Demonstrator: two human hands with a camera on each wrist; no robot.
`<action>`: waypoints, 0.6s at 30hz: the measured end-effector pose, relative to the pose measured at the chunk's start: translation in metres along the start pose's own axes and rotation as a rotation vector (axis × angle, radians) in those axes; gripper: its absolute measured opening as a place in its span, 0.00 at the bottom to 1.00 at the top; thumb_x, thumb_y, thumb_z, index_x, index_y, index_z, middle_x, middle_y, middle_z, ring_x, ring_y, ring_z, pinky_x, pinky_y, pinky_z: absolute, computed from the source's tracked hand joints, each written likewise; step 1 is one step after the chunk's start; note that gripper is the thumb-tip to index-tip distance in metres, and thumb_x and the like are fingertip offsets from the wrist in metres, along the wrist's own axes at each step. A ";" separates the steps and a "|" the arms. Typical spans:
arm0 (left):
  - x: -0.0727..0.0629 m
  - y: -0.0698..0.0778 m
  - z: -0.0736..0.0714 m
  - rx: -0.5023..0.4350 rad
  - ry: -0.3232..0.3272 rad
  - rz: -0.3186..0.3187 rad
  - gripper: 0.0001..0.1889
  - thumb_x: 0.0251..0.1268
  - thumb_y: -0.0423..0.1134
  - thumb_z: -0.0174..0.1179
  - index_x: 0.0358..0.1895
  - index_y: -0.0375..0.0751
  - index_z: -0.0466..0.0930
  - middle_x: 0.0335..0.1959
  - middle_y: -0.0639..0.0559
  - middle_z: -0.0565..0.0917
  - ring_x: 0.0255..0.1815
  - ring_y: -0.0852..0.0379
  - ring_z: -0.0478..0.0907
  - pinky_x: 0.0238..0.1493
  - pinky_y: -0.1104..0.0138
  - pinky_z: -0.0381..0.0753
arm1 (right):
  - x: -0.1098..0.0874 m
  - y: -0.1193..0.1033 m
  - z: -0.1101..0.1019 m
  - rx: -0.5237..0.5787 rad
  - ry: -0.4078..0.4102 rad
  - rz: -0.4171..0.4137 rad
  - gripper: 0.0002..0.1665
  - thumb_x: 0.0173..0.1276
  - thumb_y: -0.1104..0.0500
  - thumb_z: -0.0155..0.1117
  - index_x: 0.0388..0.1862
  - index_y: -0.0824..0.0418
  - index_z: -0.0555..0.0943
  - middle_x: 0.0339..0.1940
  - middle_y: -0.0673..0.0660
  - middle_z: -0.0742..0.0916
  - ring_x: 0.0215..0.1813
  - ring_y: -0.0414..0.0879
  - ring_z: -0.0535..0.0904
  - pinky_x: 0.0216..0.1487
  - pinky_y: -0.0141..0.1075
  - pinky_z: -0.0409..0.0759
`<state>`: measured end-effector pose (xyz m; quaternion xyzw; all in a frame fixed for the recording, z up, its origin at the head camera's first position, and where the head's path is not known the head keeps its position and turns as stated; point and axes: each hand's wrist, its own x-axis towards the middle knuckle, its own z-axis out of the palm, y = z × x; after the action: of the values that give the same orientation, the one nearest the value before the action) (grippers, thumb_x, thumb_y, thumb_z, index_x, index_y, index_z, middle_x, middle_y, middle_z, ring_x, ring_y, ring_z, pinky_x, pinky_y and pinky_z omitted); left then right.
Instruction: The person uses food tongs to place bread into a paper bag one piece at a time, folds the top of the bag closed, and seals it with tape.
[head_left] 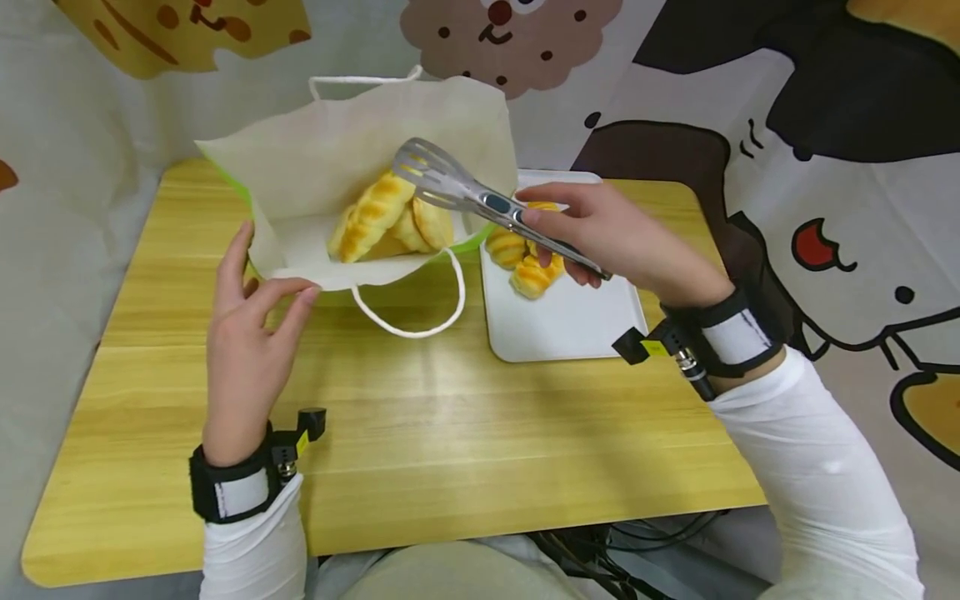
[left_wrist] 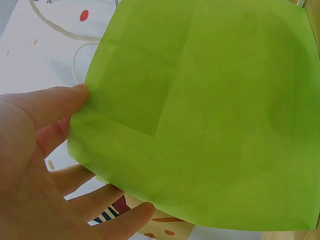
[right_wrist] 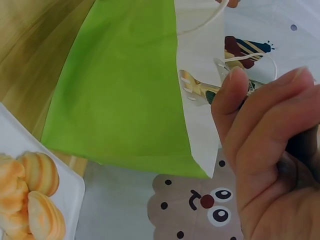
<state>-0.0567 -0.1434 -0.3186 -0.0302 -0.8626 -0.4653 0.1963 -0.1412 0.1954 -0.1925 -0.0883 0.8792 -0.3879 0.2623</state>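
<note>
A paper bag (head_left: 420,108), green outside and white inside, lies tipped with its mouth toward me in the head view. Several golden bread rolls (head_left: 375,218) rest inside it. My left hand (head_left: 251,350) holds the bag by its rim, thumb and fingers at the edge; the left wrist view shows the green side (left_wrist: 200,110) close up. My right hand (head_left: 600,229) grips metal serving tongs (head_left: 480,196) by the handles. Their slotted ends hang over the bag's mouth with no bread between them. In the right wrist view the slotted tips (right_wrist: 192,86) overlap the white inside.
Right of the bag, a white tray (head_left: 570,333) holds several more bread pieces (head_left: 536,275). A white rope handle (head_left: 408,335) loops down from the bag's near rim, another stands at the back. The wooden table (head_left: 420,442) meets a cartoon-printed cloth (head_left: 555,125) behind.
</note>
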 end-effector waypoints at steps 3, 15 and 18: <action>0.000 -0.001 0.000 0.003 0.000 -0.001 0.05 0.64 0.33 0.67 0.38 0.33 0.87 0.80 0.57 0.58 0.81 0.55 0.51 0.70 0.39 0.65 | -0.005 0.005 0.002 -0.020 0.008 0.005 0.29 0.78 0.40 0.52 0.73 0.46 0.68 0.32 0.57 0.83 0.18 0.50 0.72 0.17 0.38 0.69; 0.002 0.000 -0.001 0.001 0.005 -0.014 0.06 0.65 0.33 0.67 0.39 0.33 0.87 0.80 0.60 0.57 0.81 0.56 0.51 0.71 0.41 0.65 | -0.021 0.023 0.004 0.020 0.084 0.003 0.23 0.77 0.38 0.52 0.57 0.52 0.79 0.33 0.60 0.82 0.22 0.53 0.73 0.20 0.40 0.72; 0.001 0.000 -0.001 0.003 0.004 -0.011 0.06 0.65 0.33 0.67 0.39 0.33 0.87 0.80 0.60 0.57 0.81 0.56 0.51 0.71 0.41 0.65 | -0.025 0.029 0.004 0.060 0.111 -0.005 0.24 0.77 0.38 0.51 0.59 0.52 0.79 0.33 0.59 0.82 0.22 0.51 0.72 0.20 0.39 0.72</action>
<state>-0.0576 -0.1442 -0.3181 -0.0241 -0.8630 -0.4652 0.1953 -0.1165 0.2221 -0.2061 -0.0612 0.8802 -0.4189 0.2148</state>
